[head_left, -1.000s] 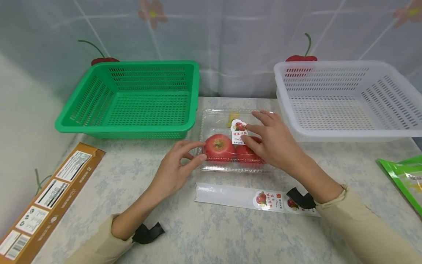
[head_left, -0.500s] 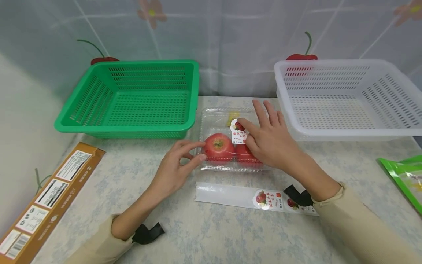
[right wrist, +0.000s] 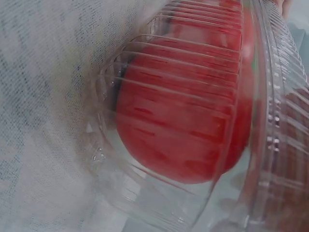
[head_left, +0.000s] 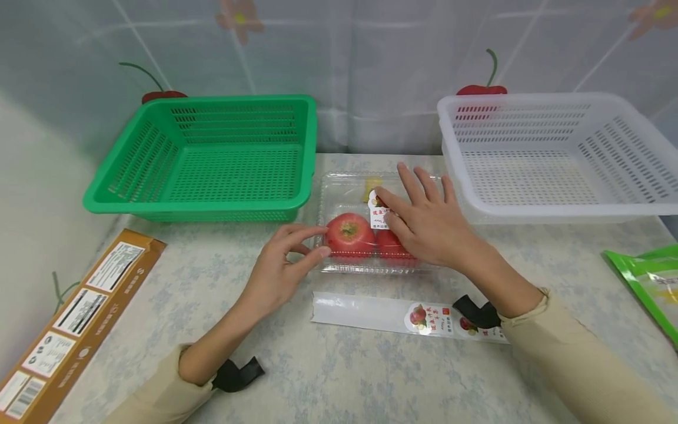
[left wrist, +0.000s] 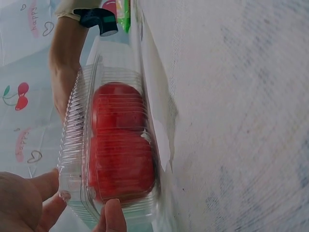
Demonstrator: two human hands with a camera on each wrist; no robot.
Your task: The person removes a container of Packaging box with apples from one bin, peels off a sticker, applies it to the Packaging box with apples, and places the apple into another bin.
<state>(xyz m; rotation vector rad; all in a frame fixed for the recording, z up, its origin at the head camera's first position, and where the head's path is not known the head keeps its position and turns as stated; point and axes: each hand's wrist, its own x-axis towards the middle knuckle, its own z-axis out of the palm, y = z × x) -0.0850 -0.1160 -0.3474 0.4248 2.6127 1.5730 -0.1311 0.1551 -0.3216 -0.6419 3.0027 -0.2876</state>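
Observation:
A clear plastic clamshell box [head_left: 341, 191] with a closed lid lies mid-table, two red apples [head_left: 349, 234] inside its near half. A white apple-printed label [head_left: 378, 218] sits on the lid, partly covered by my right hand [head_left: 436, 229]. That hand lies over the box's right side, fingers extended, index finger and thumb touching the label. My left hand [head_left: 278, 268] holds the box's left edge between thumb and fingers. In the left wrist view the apples [left wrist: 120, 162] show through the ribbed side. The right wrist view shows an apple [right wrist: 183, 111] close up; the right fingers are hidden there.
A label strip [head_left: 355, 309] lies in front of the box. A green basket [head_left: 196, 215] stands back left, a white basket [head_left: 556, 215] back right. An orange-brown carton [head_left: 85, 318] lies at left, a green packet [head_left: 646, 282] at right. Something yellow [head_left: 369, 185] shows in the box.
My right hand has shifted from holding the label between thumb and finger to lying flatter, with fingers extended over label and lid. The left hand stays at the box's edge.

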